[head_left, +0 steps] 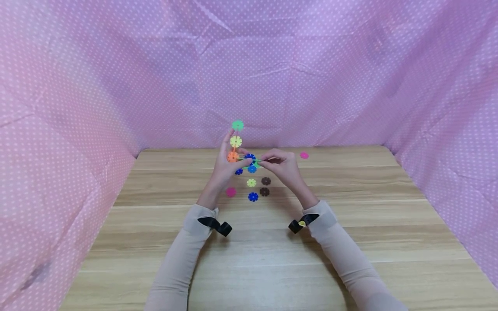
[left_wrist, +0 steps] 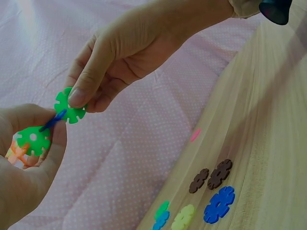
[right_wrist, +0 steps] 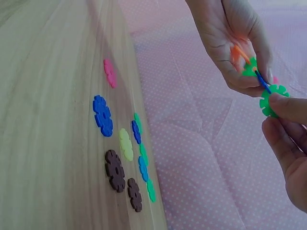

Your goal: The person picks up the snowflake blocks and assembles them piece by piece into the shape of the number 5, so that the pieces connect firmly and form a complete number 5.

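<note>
Green and notched all round, a disc [left_wrist: 72, 114] is pinched near its middle by the right hand [head_left: 282, 164], the thumb flat on its face and the fingers behind, so that much of its rim stands out past the grip. Its edge on the other hand's side meets a dark blue disc [right_wrist: 262, 81], set crosswise to it and seen nearly edge-on in both wrist views. The left hand [head_left: 227, 162] pinches that blue piece between thumb and forefinger, and the blue edge juts from the fingertips toward the right hand. Behind this pinch, within the curl of the left hand, sit a second green disc [left_wrist: 34, 140] and an orange disc [head_left: 232, 157]; above the orange one, a yellow disc [head_left: 235, 141] and a pale green disc [head_left: 237, 125] rise in a line beside the raised fingers. Both hands hold their pieces above the wooden table [head_left: 256, 259], where loose discs lie below, among them two brown discs [right_wrist: 115, 171], a yellow-green disc [head_left: 251, 182] and a blue disc [head_left: 253, 197].
</note>
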Motion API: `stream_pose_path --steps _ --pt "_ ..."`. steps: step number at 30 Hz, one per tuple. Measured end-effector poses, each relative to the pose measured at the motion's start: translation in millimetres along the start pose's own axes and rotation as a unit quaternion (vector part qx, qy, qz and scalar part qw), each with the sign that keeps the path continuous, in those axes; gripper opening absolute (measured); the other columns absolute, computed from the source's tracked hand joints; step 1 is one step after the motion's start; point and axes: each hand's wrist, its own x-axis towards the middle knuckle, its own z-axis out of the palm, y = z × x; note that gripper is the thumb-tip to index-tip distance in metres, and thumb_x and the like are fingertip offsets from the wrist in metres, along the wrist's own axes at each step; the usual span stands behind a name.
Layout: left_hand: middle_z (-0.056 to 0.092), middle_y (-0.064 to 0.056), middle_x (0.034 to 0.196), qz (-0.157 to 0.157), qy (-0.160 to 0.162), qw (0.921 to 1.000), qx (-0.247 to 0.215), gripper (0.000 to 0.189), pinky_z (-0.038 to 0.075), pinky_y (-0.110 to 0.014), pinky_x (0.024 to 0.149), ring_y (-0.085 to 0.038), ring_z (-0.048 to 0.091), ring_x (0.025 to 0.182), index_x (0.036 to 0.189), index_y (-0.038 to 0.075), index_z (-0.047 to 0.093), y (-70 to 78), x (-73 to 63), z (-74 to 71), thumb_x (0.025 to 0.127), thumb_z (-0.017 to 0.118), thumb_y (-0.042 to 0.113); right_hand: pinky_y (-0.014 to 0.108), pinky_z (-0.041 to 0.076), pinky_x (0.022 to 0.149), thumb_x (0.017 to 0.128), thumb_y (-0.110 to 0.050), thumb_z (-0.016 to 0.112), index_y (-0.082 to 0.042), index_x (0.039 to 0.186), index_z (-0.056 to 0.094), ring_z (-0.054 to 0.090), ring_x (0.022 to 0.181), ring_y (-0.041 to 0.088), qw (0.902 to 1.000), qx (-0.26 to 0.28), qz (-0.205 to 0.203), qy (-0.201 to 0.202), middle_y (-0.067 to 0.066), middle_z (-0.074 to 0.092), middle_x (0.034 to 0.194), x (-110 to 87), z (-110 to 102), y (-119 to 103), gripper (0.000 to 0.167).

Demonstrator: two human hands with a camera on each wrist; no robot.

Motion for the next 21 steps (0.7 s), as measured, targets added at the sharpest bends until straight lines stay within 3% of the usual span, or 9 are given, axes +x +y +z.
stream_pose_path --steps 4,8,11,13,15,18,21 --pt "0.062 -0.022 0.121 0.002 0.005 0.9996 -0.028 0.097 0.058 -0.018 0.075 -0.013 0.067 0.096 0.160 0.036 0.022 0.8 -0.9 0.8 0.089 0.073 -0.005 0.021 0.062 0.077 0.086 0.004 0.078 0.005 0.093 0.075 0.069 0.080 0.004 1.0000 -0.002 0.006 0.007 0.021 0.074 0.092 -0.5 2.4 -1.0 0.008" --pt "0.060 -0.024 0.131 -0.019 0.001 0.9988 -0.044 0.093 0.057 -0.018 0.079 -0.009 0.067 0.091 0.161 0.026 0.019 -0.3 -2.7 2.9 0.091 0.071 -0.005 0.021 0.062 0.078 0.087 0.004 0.076 0.006 0.094 0.075 0.069 0.081 0.002 0.9999 0.002 0.009 0.008 0.022 0.074 0.093 -2.0 2.6 -0.7 0.008" --pt "0.062 -0.017 0.133 -0.034 -0.004 0.9990 -0.030 0.073 0.055 -0.016 0.078 -0.006 0.065 0.088 0.154 0.015 0.034 -2.1 -3.5 3.2 0.093 0.070 -0.002 0.021 0.062 0.079 0.088 0.003 0.076 0.006 0.095 0.074 0.069 0.083 0.002 0.9999 0.005 0.007 0.008 0.023 0.073 0.095 -2.9 1.9 -0.3 0.008" --pt "0.063 -0.012 0.132 -0.043 -0.011 0.9985 -0.032 0.062 0.055 -0.016 0.079 -0.006 0.065 0.089 0.148 0.013 0.041 -2.8 -3.8 3.1 0.094 0.069 -0.001 0.021 0.061 0.080 0.088 0.002 0.076 0.005 0.095 0.075 0.069 0.084 0.003 0.9999 0.006 0.008 0.008 0.024 0.073 0.096 -3.0 1.2 -0.1 0.008" --pt "0.064 -0.008 0.129 -0.053 -0.020 0.9975 -0.043 0.055 0.058 -0.019 0.083 -0.007 0.067 0.092 0.144 0.012 0.045 -2.7 -4.0 3.1 0.095 0.067 0.000 0.021 0.061 0.080 0.088 0.001 0.077 0.005 0.095 0.075 0.069 0.084 0.004 0.9999 0.004 0.009 0.010 0.024 0.073 0.096 -2.6 0.2 0.1 0.008" --pt "0.062 -0.011 0.130 -0.065 -0.034 0.9945 -0.075 0.057 0.060 -0.030 0.093 -0.012 0.069 0.098 0.147 0.013 0.040 -2.4 -3.4 3.2 0.097 0.064 -0.001 0.018 0.060 0.080 0.087 0.001 0.077 0.006 0.095 0.075 0.069 0.084 0.004 0.9998 0.000 0.013 0.012 0.025 0.073 0.097 -1.3 -1.9 0.1 0.009" --pt "0.062 -0.009 0.125 -0.081 -0.038 0.9930 -0.077 0.053 0.059 -0.040 0.098 -0.014 0.069 0.098 0.144 0.014 0.042 -2.4 -2.4 2.2 0.098 0.063 0.001 0.016 0.059 0.080 0.087 0.006 0.076 0.008 0.096 0.075 0.068 0.084 0.005 0.9998 -0.006 0.013 0.013 0.027 0.073 0.098 0.0 -3.4 -0.6 0.009"
